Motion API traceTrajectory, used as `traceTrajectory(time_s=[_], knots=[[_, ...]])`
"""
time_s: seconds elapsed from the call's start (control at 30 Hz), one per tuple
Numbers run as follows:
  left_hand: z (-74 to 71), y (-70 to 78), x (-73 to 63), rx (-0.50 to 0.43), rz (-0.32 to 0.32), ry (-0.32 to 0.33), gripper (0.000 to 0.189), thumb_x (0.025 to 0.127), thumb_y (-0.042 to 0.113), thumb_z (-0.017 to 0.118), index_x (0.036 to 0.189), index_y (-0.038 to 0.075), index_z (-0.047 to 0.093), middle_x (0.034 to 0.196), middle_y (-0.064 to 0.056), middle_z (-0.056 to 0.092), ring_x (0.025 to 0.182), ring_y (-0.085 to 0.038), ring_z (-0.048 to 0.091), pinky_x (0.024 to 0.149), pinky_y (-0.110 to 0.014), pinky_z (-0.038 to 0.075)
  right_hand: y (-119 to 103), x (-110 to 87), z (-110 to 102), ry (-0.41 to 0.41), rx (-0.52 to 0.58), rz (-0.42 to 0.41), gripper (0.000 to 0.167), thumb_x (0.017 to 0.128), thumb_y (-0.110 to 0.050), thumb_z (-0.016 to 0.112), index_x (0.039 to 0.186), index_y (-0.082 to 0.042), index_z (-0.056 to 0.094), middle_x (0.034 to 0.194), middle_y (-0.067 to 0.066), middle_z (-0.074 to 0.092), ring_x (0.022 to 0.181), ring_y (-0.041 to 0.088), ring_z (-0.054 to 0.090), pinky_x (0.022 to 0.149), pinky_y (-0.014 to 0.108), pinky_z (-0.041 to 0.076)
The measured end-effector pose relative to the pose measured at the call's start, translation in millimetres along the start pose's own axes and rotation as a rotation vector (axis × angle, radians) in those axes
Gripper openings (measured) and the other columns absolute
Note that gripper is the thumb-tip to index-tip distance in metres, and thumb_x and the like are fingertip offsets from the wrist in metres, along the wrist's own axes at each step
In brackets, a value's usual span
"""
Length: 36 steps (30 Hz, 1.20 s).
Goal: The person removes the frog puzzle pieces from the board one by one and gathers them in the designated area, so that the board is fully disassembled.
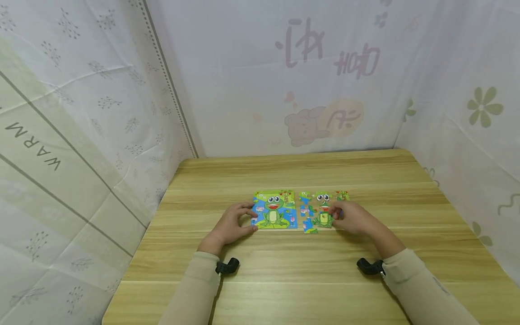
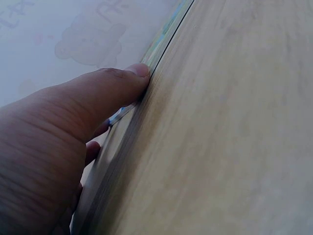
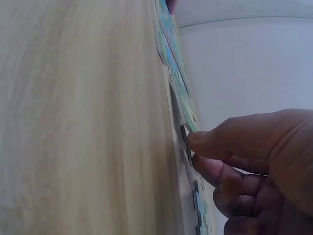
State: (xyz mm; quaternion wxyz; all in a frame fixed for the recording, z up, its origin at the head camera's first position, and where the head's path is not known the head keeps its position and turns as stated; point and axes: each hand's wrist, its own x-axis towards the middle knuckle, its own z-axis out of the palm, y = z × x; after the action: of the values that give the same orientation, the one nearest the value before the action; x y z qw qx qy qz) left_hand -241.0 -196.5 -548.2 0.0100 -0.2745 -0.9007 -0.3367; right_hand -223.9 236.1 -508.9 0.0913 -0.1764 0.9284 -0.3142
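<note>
A square frog picture (image 1: 274, 210) in green and blue lies flat on the table. My left hand (image 1: 233, 222) rests at its left side, fingertips on the left border and thumb at the lower left corner. In the left wrist view the thumb (image 2: 122, 81) touches the board's edge. To the right is a second, partly assembled frog jigsaw with gaps between its pieces. My right hand (image 1: 352, 218) pinches a jigsaw piece (image 3: 189, 147) between thumb and index finger, beside the frog's belly piece (image 1: 323, 219). The fingers hide most of the pinched piece.
Left of the belly piece lie blue pieces (image 1: 307, 225), and an eye piece (image 1: 322, 197) sits above. A corner piece with a tree (image 1: 343, 195) is at the upper right. Everything lies on a wooden table (image 1: 284, 280) with printed curtains (image 1: 243, 90) behind it.
</note>
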Motion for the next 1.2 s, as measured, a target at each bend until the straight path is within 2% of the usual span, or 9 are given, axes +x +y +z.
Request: traceTrajectory(time_s=[0.5,1.2], knots=[[0.2,-0.5,0.3,0.003,0.002,0.002,0.029,0.09,0.034,0.086,0.114,0.021,0.076,0.154,-0.004,0.054,0.145,-0.029,0.043,0.119,-0.057,0.035,9.2,-9.3,-3.0,-0.03,0.04,-0.055,0.019,0.089,0.001,0.076,0.107,-0.003,0.07,0.088,-0.001,0.062,0.081,0.018,0.056,0.068,0.028,0.05],[0.1,-0.1,-0.3,0.007,-0.008,-0.003,0.03,0.09,0.036,0.085,0.115,0.022,0.076,0.155,-0.003,0.053,0.146,-0.029,0.042,0.12,-0.057,0.034,12.6,-10.9,-4.0,-0.05,0.051,-0.08,0.019,0.088,0.002,0.077,0.105,-0.006,0.075,0.086,-0.002,0.063,0.08,0.016,0.057,0.068,0.028,0.051]])
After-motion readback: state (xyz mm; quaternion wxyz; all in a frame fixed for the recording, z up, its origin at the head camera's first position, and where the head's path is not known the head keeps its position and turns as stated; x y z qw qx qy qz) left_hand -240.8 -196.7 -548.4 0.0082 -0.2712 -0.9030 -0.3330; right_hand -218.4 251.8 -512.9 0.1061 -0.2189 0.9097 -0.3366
